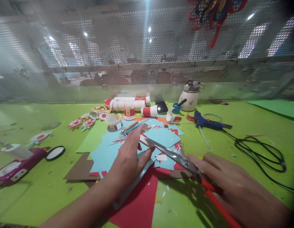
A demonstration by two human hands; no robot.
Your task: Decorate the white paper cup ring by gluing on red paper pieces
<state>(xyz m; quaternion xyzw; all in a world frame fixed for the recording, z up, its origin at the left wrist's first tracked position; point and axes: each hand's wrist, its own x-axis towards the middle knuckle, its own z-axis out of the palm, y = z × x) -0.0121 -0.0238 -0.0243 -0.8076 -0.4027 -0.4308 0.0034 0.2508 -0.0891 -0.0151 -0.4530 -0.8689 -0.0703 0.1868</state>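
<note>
My left hand is closed, pinching a small white and red piece of paper between thumb and fingers. My right hand grips the red handles of a pair of scissors. The blades point up and left, and their tips touch or nearly touch the paper piece; whether they cut into it I cannot tell. Below both hands lie light blue sheets with cut shapes, a red sheet and brown card. A white scrap lies beside the blades.
Paper cups stand and lie at the back, near a white bottle. A blue glue gun with a coiled black cable is at right. Red-and-white paper turtles and a purple power strip lie at left. Perforated mesh rises behind.
</note>
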